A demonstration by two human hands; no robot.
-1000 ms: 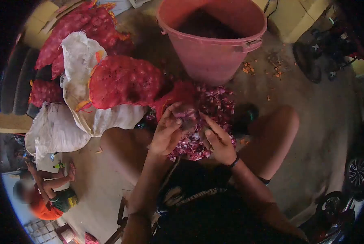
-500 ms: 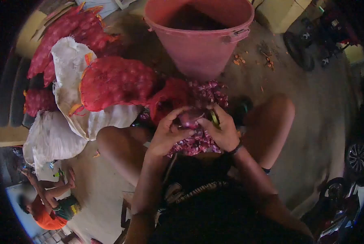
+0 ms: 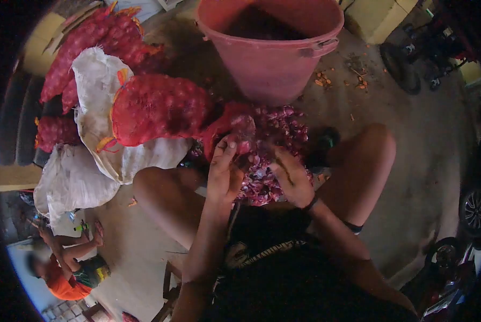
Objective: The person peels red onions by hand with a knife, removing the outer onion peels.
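Note:
My left hand (image 3: 224, 174) is closed around a red onion (image 3: 243, 146), gripped between thumb and fingers just above the heap of peelings. A little to its right, my right hand (image 3: 293, 177) is partly curled over a slim yellow-green tool (image 3: 284, 167) that looks like a small knife; its blade cannot be made out. Purple onion skins (image 3: 264, 188) lie between my legs, under and around both hands. Beyond my left hand, the mouth of a red net sack (image 3: 162, 110) full of onions leans toward the peelings.
A large pink tub (image 3: 272, 67) stands ahead, dark inside. White woven sacks (image 3: 77, 182) and more red onion sacks (image 3: 98, 45) lie at left. Another person (image 3: 68, 273) sits at lower left. Motorbike parts (image 3: 447, 252) line the right edge. Orange scraps (image 3: 323, 80) dot the floor.
My hands have moved apart: the left, with the onion, shifted slightly left, and the right drew away from it. The whole view has shifted slightly rightward.

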